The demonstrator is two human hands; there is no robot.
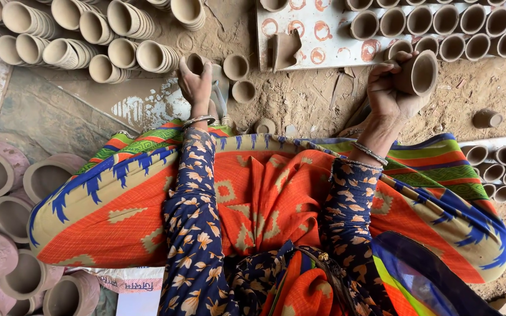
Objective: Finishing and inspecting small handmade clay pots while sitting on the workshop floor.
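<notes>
Dirt floor (311, 99) covered in unfired clay cups. Large clay pots (1, 234) stacked near left. Nested cup stacks (89, 35) far left. White board (329, 41) far right carries rows of upright cups (452, 23). Orange patterned sari (265, 199) over the lap. Right hand (390, 93) grasping a clay cup (420, 73), tilted on its side, just near the board's edge. Left hand (195, 82) closed round a smaller cup (195, 62), beside two loose cups (238, 79) on the floor.

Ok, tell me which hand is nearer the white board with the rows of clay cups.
Right. The right hand, holding a clay cup, is just below the white board; the left hand, holding another cup, is off to its left.
</notes>
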